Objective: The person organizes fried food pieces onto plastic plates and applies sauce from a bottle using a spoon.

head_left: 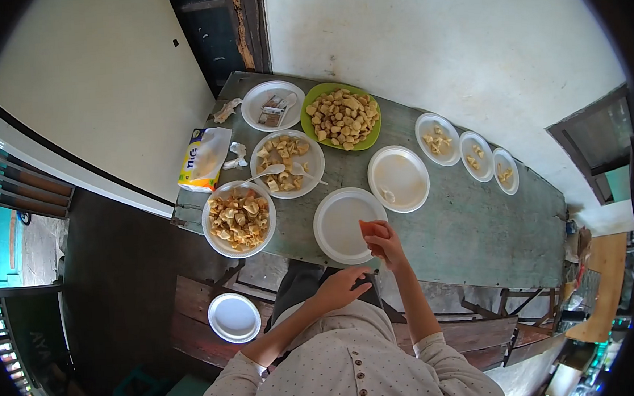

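Orange piece (367, 228) in the curled right hand (386, 245), loosely spread left hand (341, 289) nearby.

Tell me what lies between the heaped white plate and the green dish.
In the head view, another white plate lies between the heaped white plate and the green dish; it holds food pieces and white spoons.

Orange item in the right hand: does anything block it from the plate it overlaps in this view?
Nothing visible does. The orange item in the right hand overlaps the right side of the white plate, though whether they touch is unclear. The left hand is nearer the body, clear of that plate.
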`<state>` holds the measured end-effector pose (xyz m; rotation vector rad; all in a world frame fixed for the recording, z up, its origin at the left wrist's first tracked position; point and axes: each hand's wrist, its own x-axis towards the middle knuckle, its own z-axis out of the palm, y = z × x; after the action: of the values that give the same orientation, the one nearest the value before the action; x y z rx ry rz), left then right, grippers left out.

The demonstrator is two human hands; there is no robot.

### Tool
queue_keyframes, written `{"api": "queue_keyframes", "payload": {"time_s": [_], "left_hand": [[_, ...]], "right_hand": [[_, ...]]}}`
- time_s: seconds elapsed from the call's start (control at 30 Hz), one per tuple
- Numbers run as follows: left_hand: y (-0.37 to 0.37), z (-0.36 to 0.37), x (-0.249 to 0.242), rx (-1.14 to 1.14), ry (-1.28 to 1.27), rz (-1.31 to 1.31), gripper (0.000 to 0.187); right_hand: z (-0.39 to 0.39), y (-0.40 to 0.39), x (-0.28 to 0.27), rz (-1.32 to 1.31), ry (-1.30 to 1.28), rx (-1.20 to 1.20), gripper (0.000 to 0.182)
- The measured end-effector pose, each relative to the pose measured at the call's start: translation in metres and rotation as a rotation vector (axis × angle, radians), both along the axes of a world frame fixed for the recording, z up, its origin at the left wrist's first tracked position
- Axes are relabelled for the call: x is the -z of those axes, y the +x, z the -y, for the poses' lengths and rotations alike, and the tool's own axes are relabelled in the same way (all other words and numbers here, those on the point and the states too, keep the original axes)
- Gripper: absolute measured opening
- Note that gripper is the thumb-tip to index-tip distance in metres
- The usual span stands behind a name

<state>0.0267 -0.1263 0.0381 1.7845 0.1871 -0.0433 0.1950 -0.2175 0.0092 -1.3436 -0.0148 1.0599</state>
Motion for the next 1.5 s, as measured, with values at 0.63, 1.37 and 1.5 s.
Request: {"api": "queue_keyframes", "payload": {"time_s": [0.63, 1.37, 1.5], "left_hand": [[0.007, -0.051, 0.117, -0.674, 0.275, -0.031, 0.049], [-0.004, -0.035, 0.121, -0.587, -0.281, -0.25, 0.025], [-0.004, -0.036, 0.121, -0.596, -0.311, -0.253, 0.025]], "right_hand": [[-0.012, 0.001, 0.034, 0.107, -0.065, 0.031, 0.04], [-0.019, -0.012, 0.076, 0.725, -0.218, -0.158, 0.034], [-0.024, -0.013, 0.065, 1.067, -0.24, -0.228, 0.036]]}}
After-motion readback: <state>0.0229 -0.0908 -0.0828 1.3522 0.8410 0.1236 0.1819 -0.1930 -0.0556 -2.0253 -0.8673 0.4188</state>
